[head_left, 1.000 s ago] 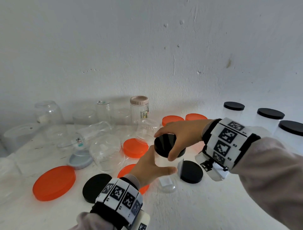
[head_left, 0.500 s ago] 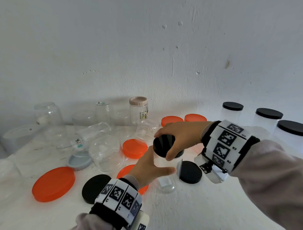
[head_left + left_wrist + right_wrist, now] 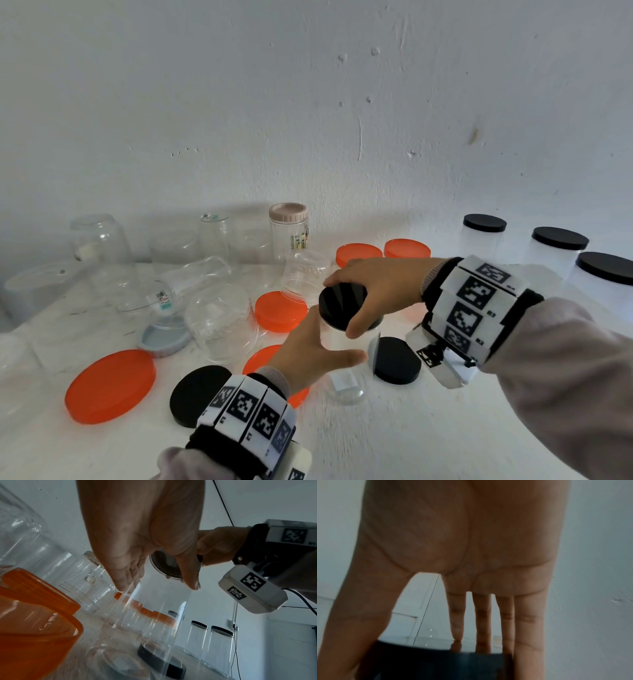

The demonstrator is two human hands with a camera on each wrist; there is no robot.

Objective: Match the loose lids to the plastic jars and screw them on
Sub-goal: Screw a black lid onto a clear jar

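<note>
A clear plastic jar [image 3: 344, 373] stands upright on the white table [image 3: 394, 438]. My left hand [image 3: 318, 346] grips its side, thumb in front, fingers behind. A black lid [image 3: 337, 303] sits on the jar's mouth. My right hand [image 3: 363, 301] comes in from the right and holds the lid's rim between thumb and fingers. From the left wrist, the left hand [image 3: 154, 574] wraps the jar [image 3: 150, 622], and the lid's underside [image 3: 166, 566] shows beneath the right hand [image 3: 219, 543]. In the right wrist view the right hand's fingers [image 3: 481, 615] reach down over the lid [image 3: 436, 662].
Loose black lids [image 3: 397, 359] [image 3: 195, 394] and orange lids [image 3: 109, 385] [image 3: 279, 310] lie around the jar. Several open clear jars crowd the back left, one with a pink lid [image 3: 287, 212]. Three jars capped in black [image 3: 484, 236] stand at the right.
Both hands stay on the jar and the lid. The right hand's thumb and fingers have shifted slightly around the lid's rim.
</note>
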